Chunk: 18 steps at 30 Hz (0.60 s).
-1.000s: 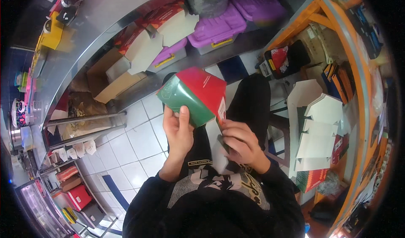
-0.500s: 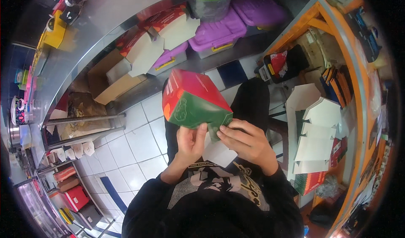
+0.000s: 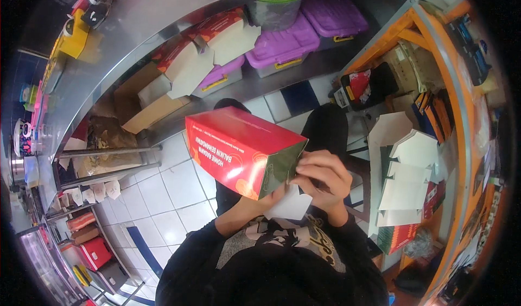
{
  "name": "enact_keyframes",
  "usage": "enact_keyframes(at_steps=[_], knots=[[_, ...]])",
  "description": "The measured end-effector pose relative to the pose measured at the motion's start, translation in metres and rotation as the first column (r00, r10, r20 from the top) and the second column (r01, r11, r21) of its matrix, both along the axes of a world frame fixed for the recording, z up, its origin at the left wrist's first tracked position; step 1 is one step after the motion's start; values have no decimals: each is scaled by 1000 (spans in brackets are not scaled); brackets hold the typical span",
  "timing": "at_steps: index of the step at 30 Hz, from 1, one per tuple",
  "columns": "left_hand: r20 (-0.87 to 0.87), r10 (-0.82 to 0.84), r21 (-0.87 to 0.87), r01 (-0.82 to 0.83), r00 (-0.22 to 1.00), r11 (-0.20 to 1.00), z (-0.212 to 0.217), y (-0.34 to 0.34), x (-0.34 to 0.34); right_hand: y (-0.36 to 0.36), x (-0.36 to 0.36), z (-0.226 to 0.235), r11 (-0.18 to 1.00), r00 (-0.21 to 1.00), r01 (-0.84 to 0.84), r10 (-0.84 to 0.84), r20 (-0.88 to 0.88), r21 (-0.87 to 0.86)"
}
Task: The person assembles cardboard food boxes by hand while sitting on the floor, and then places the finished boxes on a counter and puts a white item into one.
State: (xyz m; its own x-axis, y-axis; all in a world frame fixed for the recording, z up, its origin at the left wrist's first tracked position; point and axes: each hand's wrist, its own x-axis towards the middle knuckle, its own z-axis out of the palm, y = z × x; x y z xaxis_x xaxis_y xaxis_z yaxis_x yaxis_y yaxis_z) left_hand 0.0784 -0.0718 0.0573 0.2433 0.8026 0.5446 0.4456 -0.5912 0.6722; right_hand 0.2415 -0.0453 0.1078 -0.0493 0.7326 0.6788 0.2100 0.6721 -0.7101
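A red and green cardboard box (image 3: 244, 146) is held in the air above my lap, its long red sides facing up and left. My left hand (image 3: 251, 207) grips it from beneath at the near end; the box hides most of its fingers. At the dark green end, my right hand (image 3: 326, 180) has its bent fingers closed on the edge of the panel. A white card flap (image 3: 290, 204) hangs down between my two hands, its inner side showing.
Flat white cartons (image 3: 407, 176) are stacked at my right by an orange rack (image 3: 456, 78). Ahead, under a steel counter (image 3: 146, 24), stand purple-lidded bins (image 3: 282, 43), a grey bucket (image 3: 277, 10), more red cartons (image 3: 190, 64) and an open brown box (image 3: 154, 113).
The box has been turned, so its printed red side faces me and the green end points right. My left hand has slid under it; my right hand stays at the green end.
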Motion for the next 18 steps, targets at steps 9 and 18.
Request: enact_keyframes(at_steps=[9,18], knots=[[486,-59,-403,284,872,870,9,0,2,9,6,9,972,863,217,-150,482,-85],[28,-165,-299,166,986,940,-32,-4,1,-4,10,-23,980,960,138,-96,262,-146]])
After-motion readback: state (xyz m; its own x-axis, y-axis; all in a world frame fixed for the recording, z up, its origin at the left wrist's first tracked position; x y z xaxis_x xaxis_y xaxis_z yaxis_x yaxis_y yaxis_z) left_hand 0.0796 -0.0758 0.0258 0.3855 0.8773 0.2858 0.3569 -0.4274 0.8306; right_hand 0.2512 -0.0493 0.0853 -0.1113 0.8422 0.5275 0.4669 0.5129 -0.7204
